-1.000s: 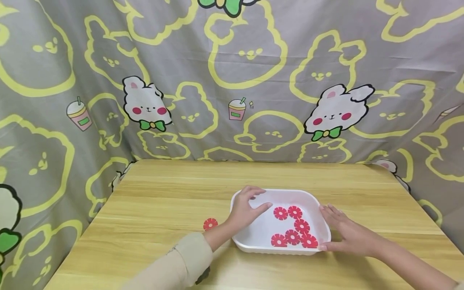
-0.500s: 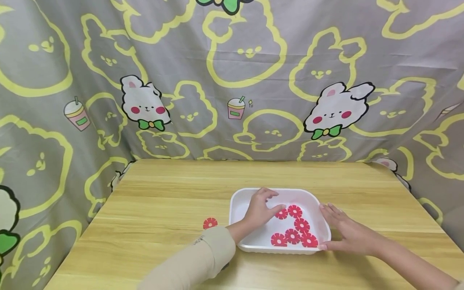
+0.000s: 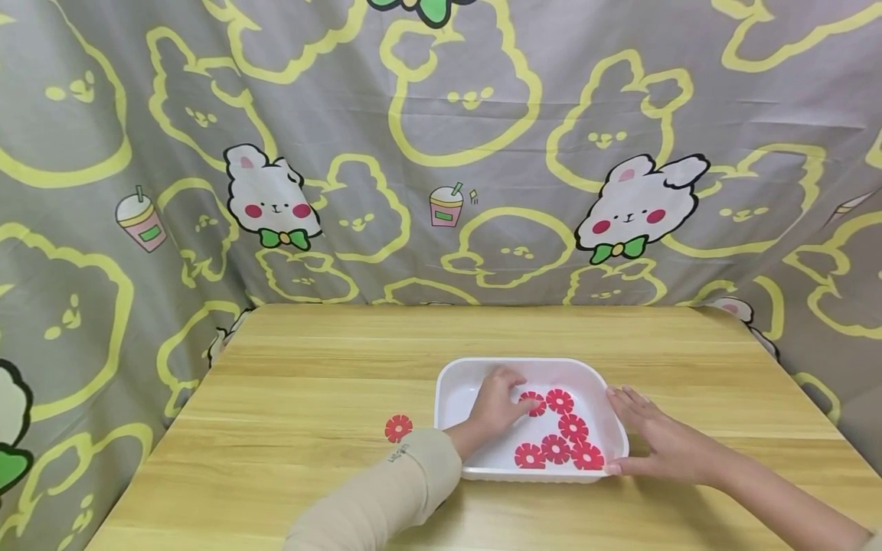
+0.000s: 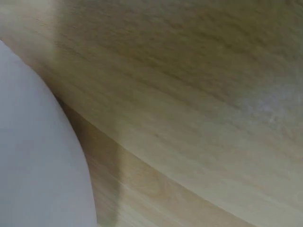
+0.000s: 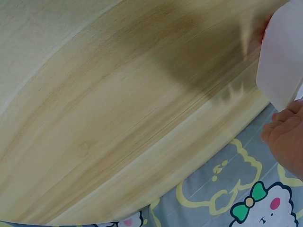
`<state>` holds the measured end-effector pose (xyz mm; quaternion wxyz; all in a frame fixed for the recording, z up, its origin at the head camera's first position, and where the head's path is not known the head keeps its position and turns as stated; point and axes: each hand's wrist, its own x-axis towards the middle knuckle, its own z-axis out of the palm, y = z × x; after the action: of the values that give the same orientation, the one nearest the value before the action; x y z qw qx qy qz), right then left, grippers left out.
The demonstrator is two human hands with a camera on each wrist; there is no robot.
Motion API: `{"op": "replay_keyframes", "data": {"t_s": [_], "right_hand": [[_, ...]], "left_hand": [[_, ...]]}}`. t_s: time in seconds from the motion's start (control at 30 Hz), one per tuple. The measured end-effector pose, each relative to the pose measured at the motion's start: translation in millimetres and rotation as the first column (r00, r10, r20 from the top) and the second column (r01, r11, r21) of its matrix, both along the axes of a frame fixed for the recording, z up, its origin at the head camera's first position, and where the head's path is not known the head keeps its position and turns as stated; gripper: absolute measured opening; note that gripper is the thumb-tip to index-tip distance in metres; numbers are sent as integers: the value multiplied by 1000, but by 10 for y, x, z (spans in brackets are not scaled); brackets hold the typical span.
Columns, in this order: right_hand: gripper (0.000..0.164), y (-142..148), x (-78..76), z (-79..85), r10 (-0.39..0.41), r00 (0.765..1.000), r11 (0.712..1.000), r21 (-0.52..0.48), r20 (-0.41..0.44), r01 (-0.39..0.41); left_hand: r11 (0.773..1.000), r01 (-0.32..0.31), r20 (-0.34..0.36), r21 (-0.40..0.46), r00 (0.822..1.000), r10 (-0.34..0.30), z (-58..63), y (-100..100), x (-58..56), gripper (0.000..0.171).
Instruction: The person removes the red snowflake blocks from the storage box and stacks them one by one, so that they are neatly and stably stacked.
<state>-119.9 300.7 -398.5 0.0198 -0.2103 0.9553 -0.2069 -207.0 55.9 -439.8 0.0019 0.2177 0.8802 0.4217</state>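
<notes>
A white plastic tray [image 3: 499, 453] stands on the table, seen in the head view. Several red notched snowflake discs [image 3: 588, 448] lie flat on its floor, mostly to the right and front. My left hand [image 3: 491, 407] reaches down into the tray, fingers bent and spread from the thumb. The thumb tip overlaps the upper left disc [image 3: 525, 409]; whether it touches cannot be told. My right hand [image 3: 667, 445] rests against the tray's right wall, fingers extended, thumb by the front corner. The right wrist view shows that hand's fingers [image 5: 279, 127] at the tray wall [image 5: 281, 52].
One more red disc [image 3: 390, 431] lies on the wooden table [image 3: 289, 428], left of the tray and just behind the left sleeve [image 3: 413, 474]. A patterned grey curtain [image 3: 344, 115] encloses the table's back and sides. The left wrist view shows mostly tabletop.
My left hand has moved right and lower into the tray, from its left side to the upper left disc. My right hand and the discs stay in place.
</notes>
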Motion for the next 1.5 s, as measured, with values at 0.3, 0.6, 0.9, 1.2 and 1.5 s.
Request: {"op": "replay_keyframes", "data": {"t_s": [0.3, 0.6, 0.9, 1.2, 1.5], "right_hand": [[100, 2, 10, -11, 13, 1000, 1000, -10, -12, -13], [101, -13, 7, 12, 2, 1000, 1000, -8, 3, -2], [101, -13, 10, 13, 14, 1000, 1000, -8, -8, -14], [102, -8, -5, 15, -3, 1000, 1000, -3, 28, 3], [102, -2, -5, -8, 14, 1000, 1000, -11, 12, -14]], "left_hand": [[994, -23, -37, -106, 999, 19, -82, 0, -12, 30], [990, -31, 39, -141, 999, 37, -80, -6, -4, 26], [981, -25, 74, -194, 996, 40, -49, 1, 4, 22], [974, -1, 44, -225, 999, 11, -29, -7, 12, 17], [971, 14, 62, -237, 998, 1, -4, -4, 12, 15]]}}
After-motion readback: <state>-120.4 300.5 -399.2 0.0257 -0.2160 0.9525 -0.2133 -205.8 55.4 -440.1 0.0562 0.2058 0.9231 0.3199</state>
